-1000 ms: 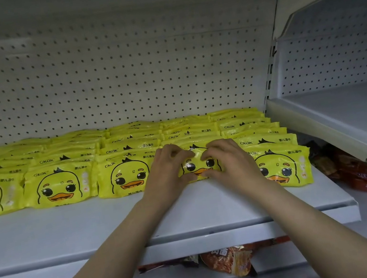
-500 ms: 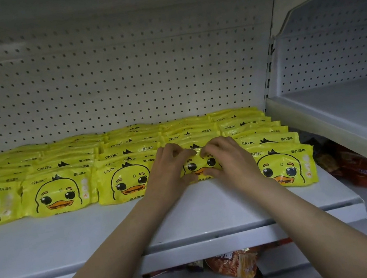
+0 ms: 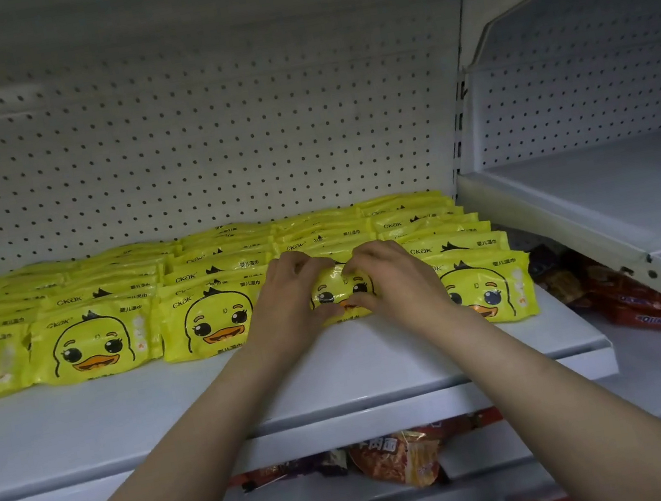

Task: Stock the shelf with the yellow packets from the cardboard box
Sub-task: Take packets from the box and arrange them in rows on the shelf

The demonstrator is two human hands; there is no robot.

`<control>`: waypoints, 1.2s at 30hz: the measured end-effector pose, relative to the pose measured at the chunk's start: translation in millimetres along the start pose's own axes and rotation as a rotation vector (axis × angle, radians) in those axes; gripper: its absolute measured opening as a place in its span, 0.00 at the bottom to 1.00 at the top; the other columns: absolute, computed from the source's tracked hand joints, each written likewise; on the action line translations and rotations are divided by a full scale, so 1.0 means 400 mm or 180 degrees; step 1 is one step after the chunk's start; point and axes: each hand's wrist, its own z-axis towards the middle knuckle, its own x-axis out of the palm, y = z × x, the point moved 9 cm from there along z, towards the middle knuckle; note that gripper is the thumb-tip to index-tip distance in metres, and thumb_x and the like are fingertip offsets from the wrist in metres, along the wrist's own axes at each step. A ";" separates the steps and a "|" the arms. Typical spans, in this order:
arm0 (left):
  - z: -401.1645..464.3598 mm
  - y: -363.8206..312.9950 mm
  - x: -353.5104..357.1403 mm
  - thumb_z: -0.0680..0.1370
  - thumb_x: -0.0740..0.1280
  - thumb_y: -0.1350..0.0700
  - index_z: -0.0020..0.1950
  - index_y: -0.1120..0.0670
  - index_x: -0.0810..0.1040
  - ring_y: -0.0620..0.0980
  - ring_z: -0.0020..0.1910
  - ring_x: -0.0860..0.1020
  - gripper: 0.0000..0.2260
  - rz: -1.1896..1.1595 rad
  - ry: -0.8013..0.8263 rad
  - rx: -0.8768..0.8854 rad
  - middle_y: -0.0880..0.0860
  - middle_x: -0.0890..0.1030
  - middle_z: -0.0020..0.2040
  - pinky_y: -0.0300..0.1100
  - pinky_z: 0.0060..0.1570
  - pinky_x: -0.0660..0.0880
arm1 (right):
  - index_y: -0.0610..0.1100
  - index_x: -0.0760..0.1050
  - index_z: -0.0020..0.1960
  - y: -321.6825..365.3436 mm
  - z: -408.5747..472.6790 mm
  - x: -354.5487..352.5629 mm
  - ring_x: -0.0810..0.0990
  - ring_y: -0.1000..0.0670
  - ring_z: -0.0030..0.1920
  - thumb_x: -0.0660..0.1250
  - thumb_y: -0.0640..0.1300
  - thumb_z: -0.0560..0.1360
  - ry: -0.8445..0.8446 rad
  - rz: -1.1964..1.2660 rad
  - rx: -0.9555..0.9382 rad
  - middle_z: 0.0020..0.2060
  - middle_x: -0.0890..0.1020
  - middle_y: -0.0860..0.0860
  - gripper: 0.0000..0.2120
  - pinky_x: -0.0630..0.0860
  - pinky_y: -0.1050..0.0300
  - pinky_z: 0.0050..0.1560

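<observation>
- Both hands stay on one yellow packet (image 3: 338, 293), unmoved at the shelf (image 3: 128, 414) front.
- Left hand (image 3: 284, 298) and right hand (image 3: 396, 283) pinch it.
- Five front-row packets show.

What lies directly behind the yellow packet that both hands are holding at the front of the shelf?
More yellow packets overlap in a row back to the pegboard wall. The left hand and right hand hide the nearest ones.

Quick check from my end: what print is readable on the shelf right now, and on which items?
"CKaK": top left corner of the yellow packets.
Chinese characters beside it on those packets: too small to read surely.
Print on the red wrappers on the lower shelf: blurred.
Characters on the orange bag below: unreadable.
</observation>
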 end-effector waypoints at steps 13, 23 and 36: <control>-0.015 -0.288 0.098 0.71 0.74 0.45 0.66 0.47 0.76 0.52 0.64 0.68 0.24 -0.0301 0.0093 0.0027 0.53 0.73 0.62 0.44 0.60 0.68 | 0.52 0.79 0.58 -0.229 -0.176 -0.237 0.72 0.49 0.64 0.73 0.53 0.73 -0.0151 0.0075 0.0052 0.61 0.77 0.53 0.15 0.73 0.52 0.57; -0.022 -0.364 0.159 0.65 0.78 0.49 0.63 0.47 0.78 0.56 0.58 0.72 0.26 0.0205 0.0231 0.0192 0.54 0.75 0.60 0.50 0.55 0.73 | 0.52 0.79 0.58 -0.291 -0.245 -0.196 0.67 0.48 0.69 0.76 0.53 0.68 0.0316 -0.0259 -0.0202 0.65 0.75 0.52 0.20 0.71 0.51 0.64; 0.045 -0.343 0.204 0.66 0.77 0.49 0.67 0.46 0.74 0.52 0.58 0.69 0.30 0.0165 0.0104 0.0080 0.51 0.73 0.60 0.47 0.54 0.72 | 0.51 0.77 0.53 -0.344 -0.196 -0.159 0.68 0.50 0.70 0.75 0.48 0.69 -0.0049 0.0104 -0.0180 0.65 0.75 0.53 0.14 0.73 0.53 0.59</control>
